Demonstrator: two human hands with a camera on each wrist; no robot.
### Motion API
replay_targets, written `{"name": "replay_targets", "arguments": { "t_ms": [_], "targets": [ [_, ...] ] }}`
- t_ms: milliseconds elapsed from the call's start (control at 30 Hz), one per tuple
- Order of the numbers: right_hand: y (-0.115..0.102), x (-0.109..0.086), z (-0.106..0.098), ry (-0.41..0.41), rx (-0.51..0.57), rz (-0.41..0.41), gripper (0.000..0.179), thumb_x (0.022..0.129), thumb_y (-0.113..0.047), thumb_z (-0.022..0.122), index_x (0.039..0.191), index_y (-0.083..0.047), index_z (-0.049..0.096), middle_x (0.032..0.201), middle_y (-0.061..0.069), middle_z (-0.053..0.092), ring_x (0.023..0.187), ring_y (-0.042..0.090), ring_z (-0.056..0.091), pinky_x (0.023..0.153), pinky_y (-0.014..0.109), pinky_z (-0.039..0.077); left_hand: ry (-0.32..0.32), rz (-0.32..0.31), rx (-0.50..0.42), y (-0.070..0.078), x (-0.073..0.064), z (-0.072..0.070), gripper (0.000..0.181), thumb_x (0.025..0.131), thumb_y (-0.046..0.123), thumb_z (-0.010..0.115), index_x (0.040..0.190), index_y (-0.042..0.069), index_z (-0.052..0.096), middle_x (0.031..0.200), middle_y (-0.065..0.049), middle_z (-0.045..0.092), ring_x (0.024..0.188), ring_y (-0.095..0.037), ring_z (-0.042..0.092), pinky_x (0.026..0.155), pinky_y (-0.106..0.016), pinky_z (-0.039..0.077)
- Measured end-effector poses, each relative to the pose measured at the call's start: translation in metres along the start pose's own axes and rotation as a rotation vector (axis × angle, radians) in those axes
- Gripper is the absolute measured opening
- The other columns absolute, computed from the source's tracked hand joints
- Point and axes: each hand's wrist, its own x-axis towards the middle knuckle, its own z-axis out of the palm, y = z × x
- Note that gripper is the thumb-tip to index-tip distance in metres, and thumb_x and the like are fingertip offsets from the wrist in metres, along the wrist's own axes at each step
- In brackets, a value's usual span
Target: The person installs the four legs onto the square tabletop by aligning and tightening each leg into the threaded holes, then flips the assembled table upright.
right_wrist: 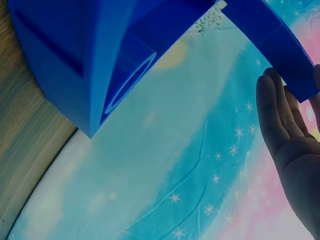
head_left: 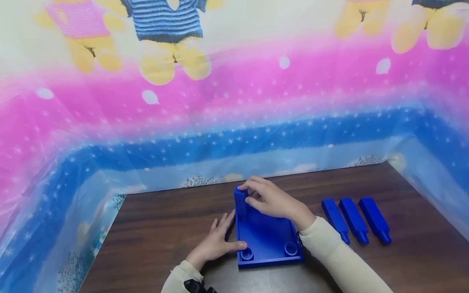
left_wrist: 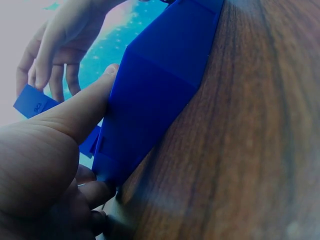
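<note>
Nearest the viewer, on a brown wooden table (head_left: 165, 228), a shallow blue tray (head_left: 269, 232) lies flat, with round sockets at its corners. The near-left socket (head_left: 251, 257) and near-right socket (head_left: 296, 250) each show a hollow ring with nothing in it; the far-right corner is hidden behind the right arm.

The left hand (head_left: 216, 244) lies along the tray's left side, fingers extended and spread outside the wall, thumb laid over the rim just beside the near-left socket.

Farther in, a square blue post (head_left: 240, 203) stands at the tray's far-left corner, its long axis roughly upright. The right hand (head_left: 272, 199) reaches across the tray from the right and pinches the post's upper end between thumb and fingers, so the post runs down from the fingertips to the corner. Its foot is at that corner; how deep it sits cannot be told. The right hand is on the post; the left hand is lower and nearer.

Well to the right, beyond the right forearm, three loose posts (head_left: 353, 221) lie side by side, apart from one another, their narrow ends toward the viewer.

Behind everything hangs a pink and blue cloth (head_left: 234, 101).
</note>
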Motion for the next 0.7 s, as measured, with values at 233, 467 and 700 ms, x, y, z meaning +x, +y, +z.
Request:
{"name": "replay_targets", "arguments": {
  "t_ms": [233, 467, 700],
  "targets": [
    [0.0004, -0.0012, -0.0006, 0.038, -0.025, -0.058, 0.037, 0.099, 0.005, 0.064, 0.135, -0.005, 0.066, 0.125, 0.007, 0.064, 0.093, 0.012, 0.062, 0.078, 0.028, 0.057, 0.003, 0.023, -0.011, 0.0004, 0.0001, 0.0015, 0.112, 0.090, 0.053, 0.082, 0.170, 0.009, 0.018, 0.170, -0.031, 0.016, 0.159, -0.051, 0.001, 0.123, -0.072, 0.000],
    [-0.0019, -0.0013, -0.0009, 0.013, 0.013, -0.058, 0.042, 0.099, 0.007, 0.062, 0.139, -0.001, 0.064, 0.145, 0.015, 0.059, 0.097, 0.015, 0.065, 0.077, 0.027, 0.056, 0.004, 0.014, -0.002, -0.0010, -0.0013, 0.0004, 0.113, 0.089, 0.055, 0.082, 0.170, 0.009, 0.018, 0.170, -0.032, 0.015, 0.158, -0.053, -0.001, 0.122, -0.073, 0.001],
    [-0.0017, -0.0024, -0.0023, 0.002, 0.014, -0.053, 0.040, 0.101, 0.002, 0.066, 0.141, -0.001, 0.064, 0.152, 0.018, 0.056, 0.104, 0.020, 0.070, 0.081, 0.029, 0.059, -0.005, 0.049, -0.008, -0.0015, 0.0000, 0.0002, 0.112, 0.090, 0.054, 0.081, 0.169, 0.006, 0.017, 0.171, -0.029, 0.018, 0.159, -0.049, 0.002, 0.123, -0.070, -0.004]
  ]
}}
